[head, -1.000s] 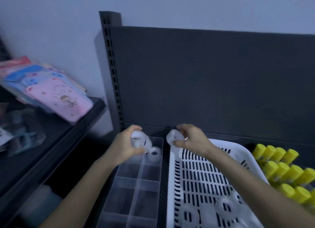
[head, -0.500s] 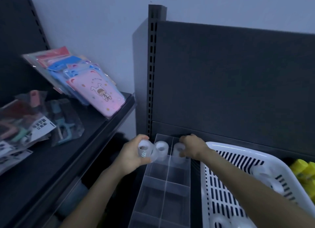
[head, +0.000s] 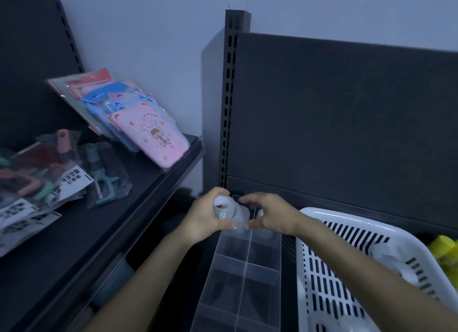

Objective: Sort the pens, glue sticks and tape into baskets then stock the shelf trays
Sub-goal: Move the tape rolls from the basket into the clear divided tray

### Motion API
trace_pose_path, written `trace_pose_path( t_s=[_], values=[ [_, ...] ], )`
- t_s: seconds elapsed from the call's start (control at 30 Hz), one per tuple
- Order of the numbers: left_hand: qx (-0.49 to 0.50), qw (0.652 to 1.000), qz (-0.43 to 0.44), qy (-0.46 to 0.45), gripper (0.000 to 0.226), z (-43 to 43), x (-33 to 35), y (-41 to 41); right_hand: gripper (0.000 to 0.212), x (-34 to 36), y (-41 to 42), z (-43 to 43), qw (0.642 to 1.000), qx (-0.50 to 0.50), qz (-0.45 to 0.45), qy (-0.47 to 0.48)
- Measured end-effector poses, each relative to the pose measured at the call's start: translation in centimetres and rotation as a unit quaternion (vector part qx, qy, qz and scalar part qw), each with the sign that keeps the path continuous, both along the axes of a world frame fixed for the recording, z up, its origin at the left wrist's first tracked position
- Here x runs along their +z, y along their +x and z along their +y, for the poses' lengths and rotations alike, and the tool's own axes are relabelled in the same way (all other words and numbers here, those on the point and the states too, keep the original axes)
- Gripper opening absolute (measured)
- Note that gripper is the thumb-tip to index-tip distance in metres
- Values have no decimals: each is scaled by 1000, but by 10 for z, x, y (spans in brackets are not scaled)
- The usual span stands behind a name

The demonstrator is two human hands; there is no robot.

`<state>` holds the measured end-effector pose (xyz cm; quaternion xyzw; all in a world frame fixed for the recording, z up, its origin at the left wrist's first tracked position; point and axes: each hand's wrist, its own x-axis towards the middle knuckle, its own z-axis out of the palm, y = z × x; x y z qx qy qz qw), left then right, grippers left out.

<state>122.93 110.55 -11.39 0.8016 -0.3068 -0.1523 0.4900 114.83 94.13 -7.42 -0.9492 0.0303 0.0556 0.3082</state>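
A: What is held by the left hand (head: 205,219)?

B: A short row of translucent tape rolls (head: 224,211), turned on its side, is gripped by it. The fingers are wrapped over the left end and the thumb is pressed underneath. A small dotted label is seen on the nearest roll.

A: And the right hand (head: 271,215)?

B: Its thumb and forefinger are curled round the other end of that row, with the forefinger arched over the top and the thumb tucked below. The rolls are thus clasped from both sides.

A: Where are the rolls placed in relation to the tray?

B: They are held at the far end of the clear divided tray (head: 245,269), over its back left compartment. Whether the tray is touched cannot be told, since the plastic is see-through and the light is dim.

A: What is found beside the tray?

B: A white slotted basket (head: 322,214) is set just to its right, and loose rolls (head: 386,253) are made out inside it, though blurred. Yellow glue sticks (head: 443,252) are glimpsed beyond the basket at the right edge.

A: And behind?

B: A dark back panel (head: 347,121) is seen, bordered on its left by a slotted upright (head: 229,108). On the neighbouring shelf (head: 111,232) to the left, pink and blue packets (head: 151,138) are leaned together. Bagged goods with printed cards (head: 49,183) are piled nearer the left edge.
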Motion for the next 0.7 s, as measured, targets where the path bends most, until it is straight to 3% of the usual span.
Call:
trace_pose_path(
  t_s=[0.2, 0.43, 0.57, 0.7],
  values=[
    [-22, 998, 44, -43, 62, -6, 2, 0, 53, -13, 0, 5, 998, 11, -22, 59],
    [18, 989, 127, -69, 68, 15, -6, 1, 50, -24, -3, 1, 998, -54, 7, 13],
    [35, 984, 169, -47, 68, 31, -16, -6, 51, -29, 1, 17, 994, -33, 60, -86],
    [39, 987, 153, -27, 65, 42, -19, -12, 47, -41, 10, 33, 971, -15, 93, -221]
  ],
)
